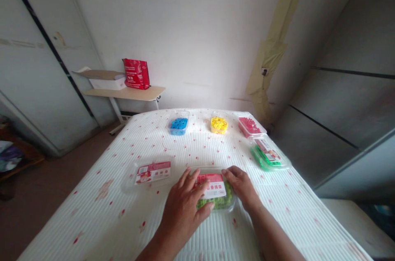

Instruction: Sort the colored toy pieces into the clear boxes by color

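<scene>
Resting on top of a clear plastic box of light-green pieces (220,202), two bare hands work at the near part of the head view. I take that box as the middle of the dial; it sits on a table with a white ridged cover (197,150), and a red-and-white label (217,189) shows on its top. The left hand (185,199) covers the nine o'clock side, unclenched, its fingers and thumb spread over the top. The right hand (242,185) curls over the two o'clock corner; whether it pinches the rim, I cannot tell. Between nine and ten o'clock a clear labelled lid (154,172) lies flat, just beside the left hand. Farther off stand a tub of blue pieces (179,125) at eleven, a tub of yellow pieces (219,125) at twelve and a box of pink pieces (250,126) at one. A labelled box of bright-green pieces (268,156) sits at two, close to the pink one. Beyond, near eleven, a red bag (136,74) stands on a side table (132,93).
</scene>
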Motion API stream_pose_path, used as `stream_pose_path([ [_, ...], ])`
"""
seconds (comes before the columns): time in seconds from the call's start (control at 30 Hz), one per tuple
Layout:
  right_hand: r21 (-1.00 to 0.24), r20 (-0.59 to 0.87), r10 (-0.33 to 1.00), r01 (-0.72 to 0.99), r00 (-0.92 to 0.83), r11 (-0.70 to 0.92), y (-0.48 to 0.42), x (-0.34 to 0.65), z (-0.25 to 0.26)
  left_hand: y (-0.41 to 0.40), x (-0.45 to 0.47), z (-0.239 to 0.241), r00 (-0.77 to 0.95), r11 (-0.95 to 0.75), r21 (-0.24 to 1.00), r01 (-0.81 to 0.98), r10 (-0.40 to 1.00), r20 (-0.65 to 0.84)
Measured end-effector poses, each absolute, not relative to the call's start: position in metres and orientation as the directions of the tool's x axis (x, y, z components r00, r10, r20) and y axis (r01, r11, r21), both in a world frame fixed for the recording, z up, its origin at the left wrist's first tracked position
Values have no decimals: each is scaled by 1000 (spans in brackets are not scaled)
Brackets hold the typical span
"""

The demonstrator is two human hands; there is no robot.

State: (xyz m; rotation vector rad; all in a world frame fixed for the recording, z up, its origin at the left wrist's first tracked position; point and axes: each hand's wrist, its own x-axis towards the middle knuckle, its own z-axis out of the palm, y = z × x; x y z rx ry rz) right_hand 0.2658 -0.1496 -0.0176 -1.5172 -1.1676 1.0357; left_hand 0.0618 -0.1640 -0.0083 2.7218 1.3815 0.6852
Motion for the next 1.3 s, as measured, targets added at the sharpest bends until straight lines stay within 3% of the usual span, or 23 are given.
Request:
stream_pose_path([
  [0.2,-980,-196,972,19,133,-200,-153,265,-8,-160,58,-8,501,-624,187,759,743,445],
  [0.8,-974,-221,969,28,108,-225,-154,266,-5,-163,49,-9,480,-653,155,741,677,558],
  [0.93,-971,-223,966,55,129,-232,-151,272,-3,-154,37,-6,414,-633,217,743,690,594],
  [1.13,-928,-118,960,315,255,-197,-123,301,0,-139,-1,-4,174,-532,472,703,773,611],
  [1.3,-766,44,967,630,252,-129,-75,320,1,-138,-30,-15,40,-426,608,670,839,543],
])
